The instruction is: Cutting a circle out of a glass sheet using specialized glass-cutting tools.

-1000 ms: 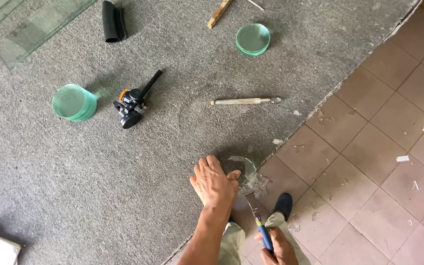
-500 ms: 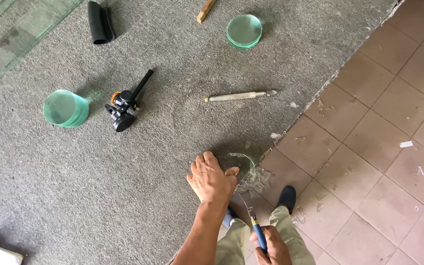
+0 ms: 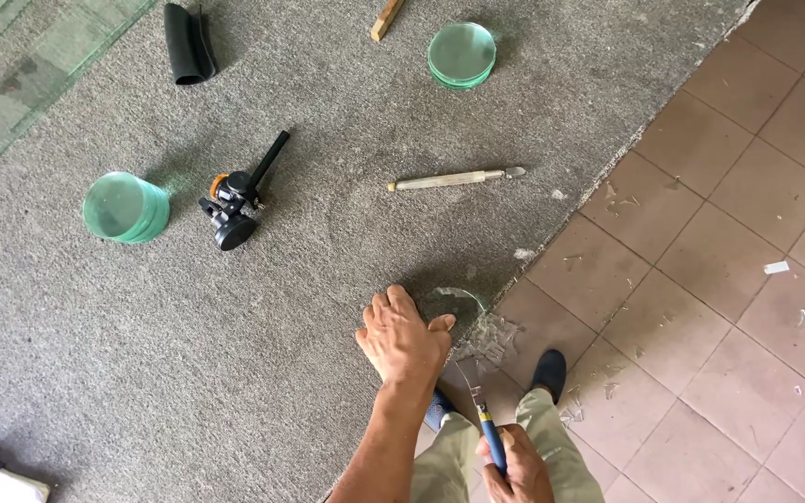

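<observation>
My left hand (image 3: 402,340) rests flat on a clear glass piece (image 3: 458,303) lying at the edge of the grey carpet (image 3: 235,354). My right hand (image 3: 514,466) grips a blue-handled tool (image 3: 488,433), its metal tip pointing up toward the glass edge. Small glass shards (image 3: 494,333) lie on the brown tiles just right of the glass. My feet and trouser legs show below the hands.
On the carpet lie a metal-handled glass cutter (image 3: 454,179), a black suction-cup tool (image 3: 235,200), two stacks of green glass discs (image 3: 126,207) (image 3: 461,54), a black roll (image 3: 186,42), a wooden stick (image 3: 387,19) and glass sheets (image 3: 39,65). Tiled floor (image 3: 719,307) at right.
The view has drifted slightly; my left hand stays on the glass. My right hand with the tool has shifted a little, its tip remaining near the glass edge.
</observation>
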